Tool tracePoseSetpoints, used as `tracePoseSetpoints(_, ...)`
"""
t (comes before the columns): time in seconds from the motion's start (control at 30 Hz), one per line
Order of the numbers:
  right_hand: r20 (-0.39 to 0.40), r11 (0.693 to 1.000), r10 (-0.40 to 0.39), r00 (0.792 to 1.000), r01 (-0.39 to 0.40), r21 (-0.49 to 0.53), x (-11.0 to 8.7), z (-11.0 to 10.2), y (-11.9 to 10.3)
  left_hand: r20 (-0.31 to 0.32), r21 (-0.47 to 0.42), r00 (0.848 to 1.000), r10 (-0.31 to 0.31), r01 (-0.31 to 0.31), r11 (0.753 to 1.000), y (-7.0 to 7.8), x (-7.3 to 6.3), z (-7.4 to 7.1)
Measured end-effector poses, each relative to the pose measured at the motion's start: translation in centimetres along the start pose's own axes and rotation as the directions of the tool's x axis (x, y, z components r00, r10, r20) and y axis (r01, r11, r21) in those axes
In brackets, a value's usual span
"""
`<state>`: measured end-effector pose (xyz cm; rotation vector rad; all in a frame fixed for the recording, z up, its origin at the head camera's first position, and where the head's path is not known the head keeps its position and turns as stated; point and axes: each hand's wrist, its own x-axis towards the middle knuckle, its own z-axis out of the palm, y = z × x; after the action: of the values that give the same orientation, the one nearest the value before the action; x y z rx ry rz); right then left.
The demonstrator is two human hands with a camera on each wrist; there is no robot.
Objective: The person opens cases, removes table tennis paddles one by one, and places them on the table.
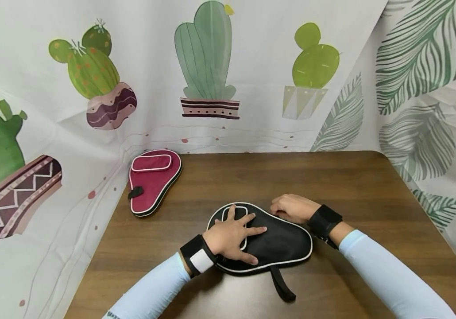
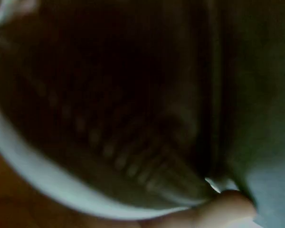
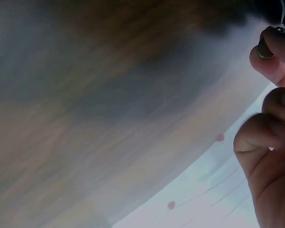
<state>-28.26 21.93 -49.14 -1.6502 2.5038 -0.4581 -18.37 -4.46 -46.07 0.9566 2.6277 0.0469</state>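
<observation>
A black table tennis paddle case with white piping lies flat on the table, its narrow end towards the right. My left hand rests on its wide end with fingers spread, pressing over the outlined pocket. At the far edge of the case, my right hand has its fingers curled. In the right wrist view, thumb and forefinger pinch a small metallic zipper pull beside the dark fabric. The left wrist view is dark and blurred, showing white piping and a fingertip. A black wrist strap hangs off the near edge.
A crimson case of the same shape, with white piping and a black strap, lies at the back left of the wooden table. Behind the table hangs a white cloth printed with cacti and leaves.
</observation>
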Motion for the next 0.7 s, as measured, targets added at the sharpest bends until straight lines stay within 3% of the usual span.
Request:
tracePoseSetpoints(0.27,0.065,0.998,-0.055,0.996,0.055,0.006,2.8,-0.5,-0.4,-0.015,-0.008,1.000,-0.016,0.016,1.000,0.1,-2.0,-0.3)
tracePoseSetpoints(0.5,0.155,0.993,-0.098,0.983,0.106,-0.043,5.0,-1.1,-0.6,0.012,-0.076,0.997,0.078,-0.076,0.994,-1.0,-3.6,-1.5)
tracePoseSetpoints(0.7,0.239,0.988,-0.063,0.969,0.095,-0.122,6.8,-1.4,-1.5,0.026,-0.100,0.990,0.136,-0.132,0.986,-1.2,-4.6,-1.7)
